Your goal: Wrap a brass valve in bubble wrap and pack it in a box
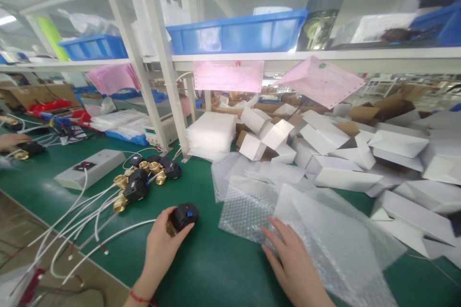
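Observation:
My left hand (166,237) grips a black motorized valve (185,216) with a blue knob on top, held just at the green table. A white cable runs from it toward the left. My right hand (288,254) lies with fingers spread on the near edge of a clear bubble-wrap sheet (248,211). More bubble-wrap sheets (334,235) overlap beneath and beside that hand. To the left, several similar black valves (136,188) with brass bodies are grouped together, their white cables trailing to the table's front edge.
White cardboard boxes (338,172) are heaped on the right. A stack of white foam sheets (211,132) stands at the back beside the shelf post (158,57). A grey box (90,168) sits at left. Another person's hand (12,140) shows at the far left.

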Motion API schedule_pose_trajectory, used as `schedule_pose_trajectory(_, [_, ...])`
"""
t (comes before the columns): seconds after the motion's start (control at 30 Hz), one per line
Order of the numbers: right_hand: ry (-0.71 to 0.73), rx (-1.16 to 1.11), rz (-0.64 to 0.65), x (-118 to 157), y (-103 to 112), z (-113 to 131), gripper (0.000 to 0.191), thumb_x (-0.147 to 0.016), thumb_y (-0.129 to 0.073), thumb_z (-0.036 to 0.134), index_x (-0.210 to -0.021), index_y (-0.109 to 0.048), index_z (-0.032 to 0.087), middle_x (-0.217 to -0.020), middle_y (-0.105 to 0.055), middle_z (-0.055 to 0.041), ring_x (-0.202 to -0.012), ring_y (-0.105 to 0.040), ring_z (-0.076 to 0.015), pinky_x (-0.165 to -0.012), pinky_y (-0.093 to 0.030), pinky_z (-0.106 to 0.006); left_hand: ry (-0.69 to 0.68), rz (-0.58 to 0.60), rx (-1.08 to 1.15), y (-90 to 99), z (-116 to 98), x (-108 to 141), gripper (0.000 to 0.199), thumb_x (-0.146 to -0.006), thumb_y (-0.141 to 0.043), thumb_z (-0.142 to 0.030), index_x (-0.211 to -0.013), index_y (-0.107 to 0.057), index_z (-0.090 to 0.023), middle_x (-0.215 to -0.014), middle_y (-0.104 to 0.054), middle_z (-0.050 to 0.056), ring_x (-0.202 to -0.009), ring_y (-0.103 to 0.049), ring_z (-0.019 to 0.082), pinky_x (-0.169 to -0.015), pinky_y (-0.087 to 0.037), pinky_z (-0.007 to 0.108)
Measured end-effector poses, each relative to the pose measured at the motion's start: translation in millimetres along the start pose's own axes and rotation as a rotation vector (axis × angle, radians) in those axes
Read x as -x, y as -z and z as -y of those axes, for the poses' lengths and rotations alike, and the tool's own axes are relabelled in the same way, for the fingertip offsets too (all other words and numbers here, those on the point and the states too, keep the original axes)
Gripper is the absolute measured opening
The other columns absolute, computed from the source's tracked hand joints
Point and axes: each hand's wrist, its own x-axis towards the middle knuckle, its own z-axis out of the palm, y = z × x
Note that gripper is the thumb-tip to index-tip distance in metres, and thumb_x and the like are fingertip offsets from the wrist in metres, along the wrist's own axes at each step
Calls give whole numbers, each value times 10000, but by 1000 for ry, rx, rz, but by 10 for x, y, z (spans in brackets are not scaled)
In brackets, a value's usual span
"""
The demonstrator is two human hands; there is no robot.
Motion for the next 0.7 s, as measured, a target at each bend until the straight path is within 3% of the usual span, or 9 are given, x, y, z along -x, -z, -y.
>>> schedule_pose_trajectory(0.13, [-146, -347, 35, 184, 51, 377, 415, -1023, -557, 253, -1437, -571, 281, -1495, -567, -128, -1345, -579, -332, -1069, -566, -561, -12, 14, 116, -184, -253, 565, 558, -771, -707, -655, -1091, -623, -205, -1013, -746, 77, -916, -735, 303, -828, -632, 431])
schedule_pose_trajectory(0.27, [-345, -803, 89, 393, -182, 750, 571, -894, -678, 196, -1444, -535, 254, -1369, -667, -116, -1210, -684, -296, -959, -641, -405, -140, 52, 242, -399, -611, 1048, 449, -823, -757, -562, -1114, -633, -243, -1011, -734, 40, -888, -736, 273, -774, -646, 381])
schedule_pose_trajectory(0.33, [-459, -978, 36, 443, -303, 916, 706, -755, -732, 163, -1423, -518, 242, -1288, -706, -106, -1117, -725, -297, -924, -649, -388, -140, 24, 268, -485, -790, 1231, 428, -849, -730, -570, -1122, -628, -257, -1027, -719, 42, -889, -727, 272, -788, -647, 394])
schedule_pose_trajectory(0.4, [-568, -953, -87, 443, -324, 1038, 795, -619, -747, 145, -1374, -519, 248, -1235, -722, -90, -1111, -718, -317, -981, -619, -421, -155, -21, 271, -536, -912, 1349, 419, -869, -710, -564, -1143, -616, -260, -1050, -700, 55, -898, -716, 273, -788, -647, 402])
schedule_pose_trajectory(0.5, [-566, -882, -172, 374, -109, 1081, 761, -568, -674, 142, -1310, -544, 252, -1186, -716, -72, -1088, -709, -305, -944, -627, -390, -363, 4, 262, -546, -933, 1398, 467, -876, -731, -479, -1252, -574, -251, -1121, -684, 78, -962, -713, 272, -809, -649, 389])
schedule_pose_trajectory(0.57, [-459, -943, -93, 321, 128, 1028, 742, -568, -622, 121, -1296, -575, 258, -1163, -693, -52, -1055, -698, -271, -897, -624, -347, -495, 88, 246, -526, -866, 1385, 546, -883, -715, -440, -1348, -522, -229, -1209, -670, 106, -1051, -704, 284, -877, -641, 401])
schedule_pose_trajectory(0.7, [-347, -1066, 58, 281, 461, 900, 767, -550, -563, 73, -1288, -603, 278, -1224, -630, -36, -1140, -634, -239, -1018, -527, -360, -581, 208, 199, -477, -731, 1390, 610, -889, -611, -370, -1445, -438, -188, -1289, -647, 133, -1128, -677, 295, -938, -618, 421])
